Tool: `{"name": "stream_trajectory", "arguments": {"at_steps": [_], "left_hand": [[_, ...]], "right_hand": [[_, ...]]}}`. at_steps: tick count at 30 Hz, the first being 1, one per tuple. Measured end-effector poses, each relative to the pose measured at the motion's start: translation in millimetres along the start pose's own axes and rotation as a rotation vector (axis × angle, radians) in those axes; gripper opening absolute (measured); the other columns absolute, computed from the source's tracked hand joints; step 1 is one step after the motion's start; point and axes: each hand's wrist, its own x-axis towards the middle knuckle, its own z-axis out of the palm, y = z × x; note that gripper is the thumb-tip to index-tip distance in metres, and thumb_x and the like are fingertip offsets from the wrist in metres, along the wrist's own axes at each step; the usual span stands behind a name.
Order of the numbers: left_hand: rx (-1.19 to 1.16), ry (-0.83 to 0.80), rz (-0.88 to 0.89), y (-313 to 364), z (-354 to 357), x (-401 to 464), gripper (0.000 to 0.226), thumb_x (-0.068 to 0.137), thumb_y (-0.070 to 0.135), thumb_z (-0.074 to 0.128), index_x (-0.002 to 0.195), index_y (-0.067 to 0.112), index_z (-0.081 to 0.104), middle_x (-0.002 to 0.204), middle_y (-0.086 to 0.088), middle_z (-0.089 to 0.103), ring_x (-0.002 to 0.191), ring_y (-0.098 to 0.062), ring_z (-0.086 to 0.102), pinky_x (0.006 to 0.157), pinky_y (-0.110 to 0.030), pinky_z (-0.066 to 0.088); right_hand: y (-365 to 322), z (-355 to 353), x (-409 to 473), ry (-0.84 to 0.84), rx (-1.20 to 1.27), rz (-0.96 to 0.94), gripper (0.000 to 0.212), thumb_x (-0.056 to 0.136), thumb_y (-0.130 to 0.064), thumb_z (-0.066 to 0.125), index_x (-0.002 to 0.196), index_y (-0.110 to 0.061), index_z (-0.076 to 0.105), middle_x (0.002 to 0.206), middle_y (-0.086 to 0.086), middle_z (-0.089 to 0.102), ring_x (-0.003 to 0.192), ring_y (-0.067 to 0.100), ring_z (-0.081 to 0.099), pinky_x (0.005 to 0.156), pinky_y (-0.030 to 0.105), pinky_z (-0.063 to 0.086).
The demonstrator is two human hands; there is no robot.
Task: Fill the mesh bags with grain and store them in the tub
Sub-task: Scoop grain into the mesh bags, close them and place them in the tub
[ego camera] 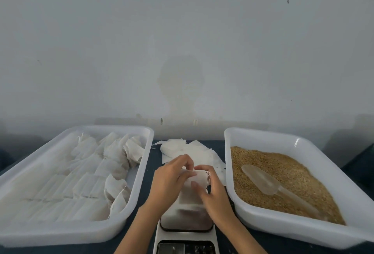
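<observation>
Both hands hold one white mesh bag (197, 180) above the kitchen scale (187, 223) in the middle. My left hand (168, 183) pinches its top left edge. My right hand (212, 193) grips its right side with the thumb across the front; drawstring threads stick out at the upper right. The bag's lower part hangs down over the scale plate. To the left is a white tub (139, 174) holding several filled mesh bags (113, 164). A second white tub (228, 164) on the right holds golden grain (287, 174) with a clear plastic scoop (263, 181) lying on it.
A loose pile of flat empty mesh bags (192, 150) lies on the dark table (149, 164) behind my hands, between the two tubs. The scale's display and buttons (186, 248) sit at the bottom edge. A pale wall rises right behind the table.
</observation>
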Motion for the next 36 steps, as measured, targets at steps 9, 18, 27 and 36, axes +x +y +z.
{"name": "stream_trajectory", "arguments": {"at_steps": [9, 18, 27, 36], "left_hand": [[-0.415, 0.148, -0.028, 73.9, 15.4, 44.8, 0.022, 0.087, 0.018, 0.063, 0.079, 0.029, 0.046, 0.078, 0.018, 0.055, 0.067, -0.004, 0.049, 0.059, -0.011, 0.036], [-0.472, -0.117, -0.122, 102.8, 83.0, 49.3, 0.029, 0.084, 0.024, 0.067, 0.075, 0.038, 0.044, 0.074, 0.017, 0.054, 0.063, 0.003, 0.046, 0.060, -0.011, 0.036], [-0.424, -0.296, -0.170, 106.5, 118.5, 50.8, 0.013, 0.080, 0.029, 0.069, 0.084, 0.026, 0.056, 0.067, 0.020, 0.052, 0.060, 0.006, 0.045, 0.063, -0.013, 0.037], [-0.480, -0.328, -0.239, 101.8, 127.9, 55.9, 0.008, 0.090, 0.027, 0.062, 0.083, 0.023, 0.063, 0.077, 0.021, 0.049, 0.072, 0.003, 0.045, 0.067, -0.008, 0.034]], "right_hand": [[-49.1, -65.2, -8.6, 0.203, 0.085, 0.019, 0.044, 0.081, -0.016, 0.071, 0.114, -0.035, 0.049, 0.094, -0.006, 0.070, 0.066, 0.022, 0.069, 0.049, 0.032, 0.054], [-28.9, -174.3, -16.8, 0.067, 0.046, 0.139, 0.045, 0.067, -0.005, 0.071, 0.109, -0.009, 0.056, 0.087, 0.013, 0.070, 0.056, 0.034, 0.062, 0.038, 0.029, 0.045], [5.7, -213.8, -19.1, -0.027, -0.023, 0.228, 0.045, 0.059, -0.008, 0.078, 0.101, -0.006, 0.062, 0.087, 0.011, 0.072, 0.066, 0.014, 0.067, 0.053, 0.015, 0.048], [4.8, -224.6, -12.7, -0.088, -0.140, 0.308, 0.048, 0.050, -0.008, 0.090, 0.092, -0.003, 0.067, 0.072, 0.004, 0.071, 0.064, 0.009, 0.067, 0.054, 0.011, 0.043]]}}
